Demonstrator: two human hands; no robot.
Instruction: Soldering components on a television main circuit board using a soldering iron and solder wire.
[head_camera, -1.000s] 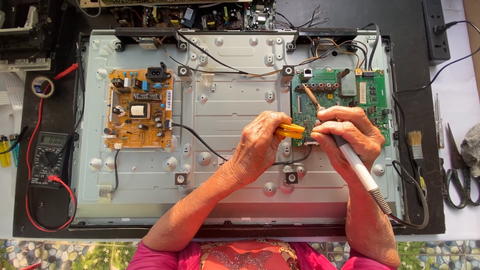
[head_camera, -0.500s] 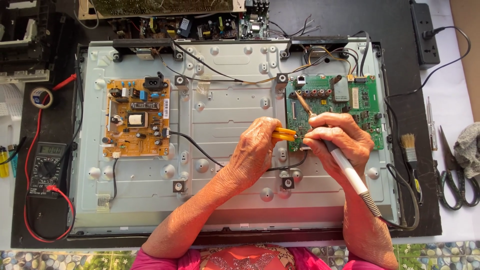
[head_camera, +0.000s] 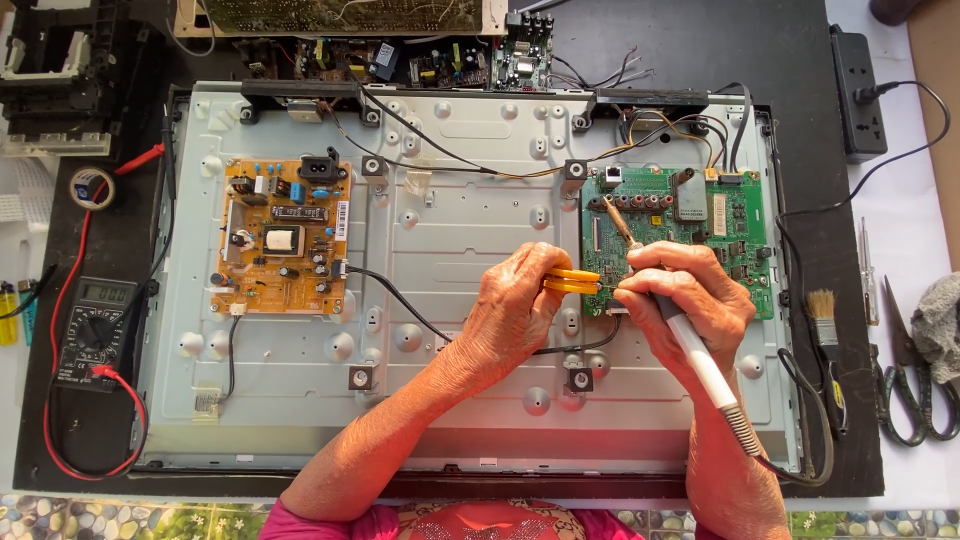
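You are bent over the metal back panel (head_camera: 470, 400) of an opened flat screen, which fills most of the black mat (head_camera: 855, 420). Two boards are mounted on it: a tan power board (head_camera: 283, 238) at left and a green circuit board (head_camera: 725, 225) at right. All work is at the green one.

Your right hand (head_camera: 690, 300) is clenched round a soldering iron (head_camera: 700, 355), held like a pen. Its white handle runs down past your wrist to the cord, and its tip (head_camera: 612, 215) slants up over the left part of the green board, near a row of round sockets. I cannot tell whether the tip touches the board.

Your left hand (head_camera: 515, 310) pinches a pair of yellow tweezers (head_camera: 572, 281), points facing right and meeting the board's left edge just beside your right fingers. What the points hold, if anything, is too small to see.

Judgement: the step in hand looks like rework on a small part at the board's lower left, tweezers steadying and iron heating. The next move calls for a still left hand, the iron tip brought onto one joint only, and clearance from the black cable (head_camera: 400, 300) running under your left wrist.

Off the work: a multimeter (head_camera: 95, 330) with red leads at far left, a small brush (head_camera: 825, 320) and scissors (head_camera: 905, 370) at right, untouched.
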